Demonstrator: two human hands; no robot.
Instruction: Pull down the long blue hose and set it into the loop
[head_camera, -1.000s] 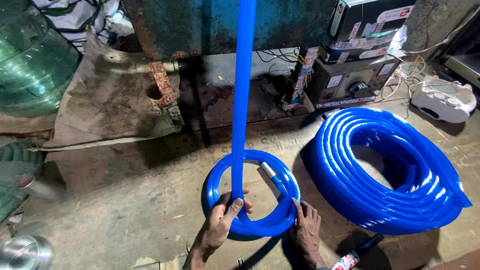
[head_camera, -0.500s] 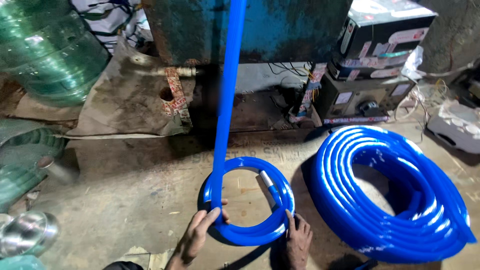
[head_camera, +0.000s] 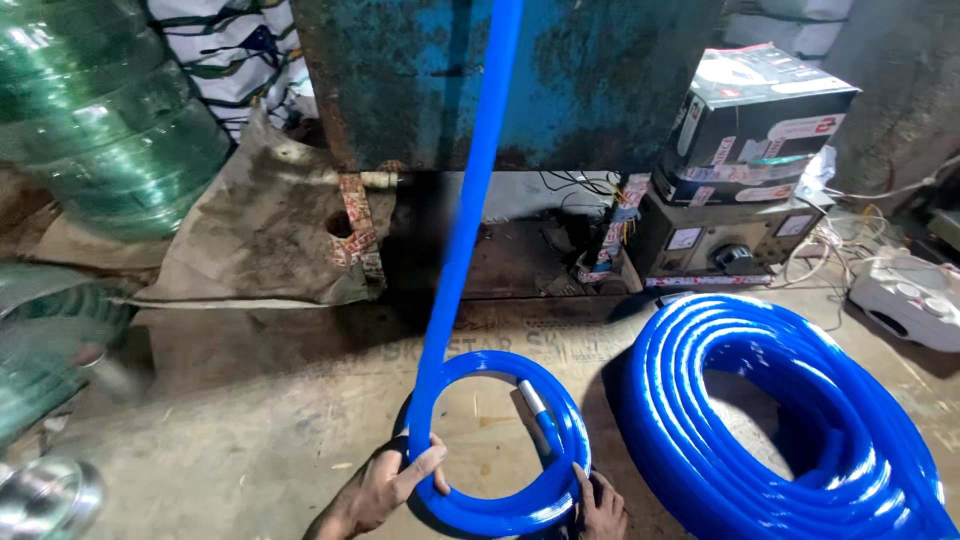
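On the floor just left of the big hose coil (head_camera: 790, 420), a small blue hose loop (head_camera: 500, 505) lies; the left hand (head_camera: 385, 490) has its fingers clasped on it, the right hand (head_camera: 600, 508) grips its right edge.

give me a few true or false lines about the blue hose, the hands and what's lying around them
1. Both hands rest on the small blue hose loop on the floor. True: the left hand grips its left side and the right hand its lower right.
2. A metal fitting shows at the hose end inside the small loop. True.
3. The big blue coil lies left of the small loop. False: it lies to the right.
4. The hose running up from the loop is green. False: it is blue; the green coils sit at upper left.
5. A cardboard box sits on top of a grey device behind the big coil. True.
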